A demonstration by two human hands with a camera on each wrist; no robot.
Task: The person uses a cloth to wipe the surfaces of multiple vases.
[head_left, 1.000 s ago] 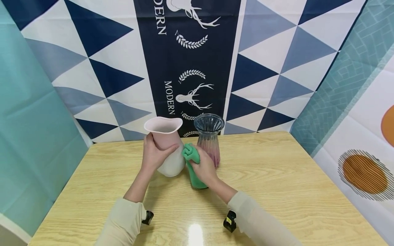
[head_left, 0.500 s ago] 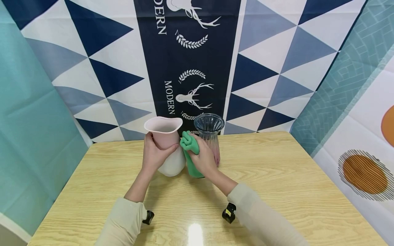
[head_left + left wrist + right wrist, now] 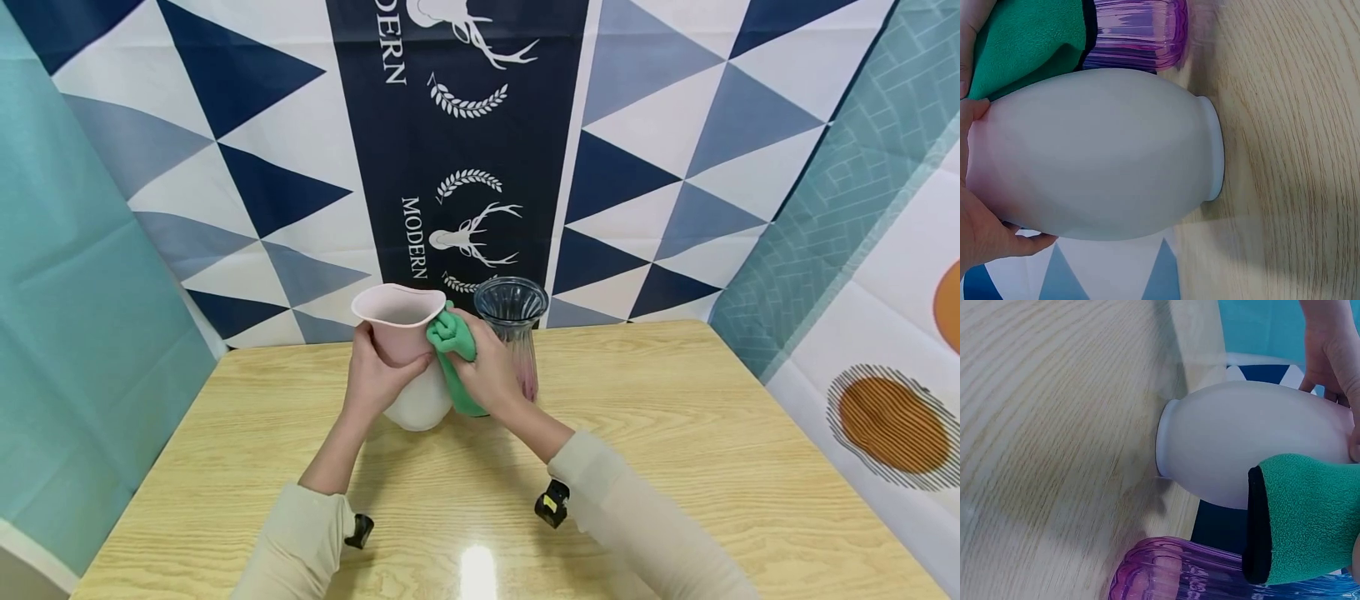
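A pink-and-white vase with a wavy rim stands upright on the table. My left hand grips it round the neck, thumb across the front. In my right hand is a bunched green cloth, held against the vase's right side just below the rim. The cloth's dark-edged end hangs down beside the vase in the right wrist view. Close behind the right hand stands a ribbed glass vase, blue at the top and purple-pink at the base, partly hidden by that hand.
The wooden table reaches back to a patterned cloth backdrop. A teal cloth hangs along the left side, and a printed cloth along the right. Both vases stand near the back edge.
My right hand has raised the green cloth and brought it left, from beside the pink-and-white vase's body up to near its rim. My left hand keeps its grip in the same place.
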